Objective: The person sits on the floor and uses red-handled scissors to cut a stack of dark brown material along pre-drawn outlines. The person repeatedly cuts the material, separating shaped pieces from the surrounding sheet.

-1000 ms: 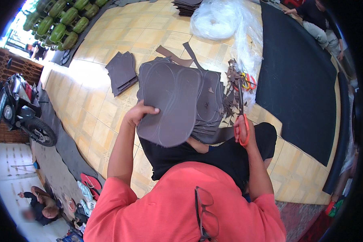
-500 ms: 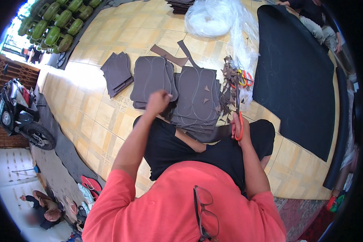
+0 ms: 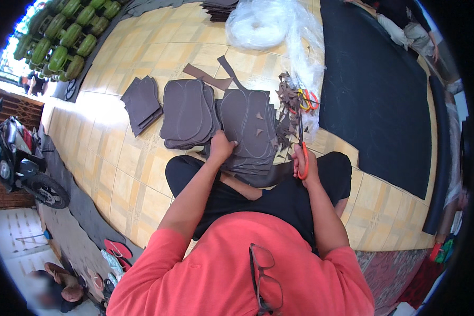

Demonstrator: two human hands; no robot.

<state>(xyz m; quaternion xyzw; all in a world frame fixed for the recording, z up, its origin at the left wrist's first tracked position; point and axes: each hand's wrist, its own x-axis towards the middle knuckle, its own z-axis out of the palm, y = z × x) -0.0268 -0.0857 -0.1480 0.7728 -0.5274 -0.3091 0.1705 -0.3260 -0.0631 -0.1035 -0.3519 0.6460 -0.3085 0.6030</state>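
Observation:
My left hand (image 3: 222, 147) is at the near left corner of a stack of dark grey-brown sheets (image 3: 245, 124) with sole-shaped outlines drawn on them. Its thumb presses on the top sheet and the fingers curl at the edge, partly hidden. In my right hand (image 3: 308, 164) are scissors (image 3: 303, 158) with orange handles, their blades pointing away from me beside a heap of small triangular offcuts (image 3: 288, 97). Two offcuts lie on the outlined stack. Left of it sits another pile of rounded, outlined pieces (image 3: 188, 111).
Further left is a smaller pile of dark pieces (image 3: 141, 105). Long scrap strips (image 3: 208, 77) lie beyond the stacks. Yellow- and red-handled scissors (image 3: 307, 100) rest by clear plastic wrap (image 3: 258, 26). A large black sheet (image 3: 376, 100) covers the floor at right; a person (image 3: 405, 29) sits beyond it.
My left hand has come from the left pile, right and nearer, onto the edge of the outlined stack. My right hand still holds the scissors. The whole view has shifted slightly.

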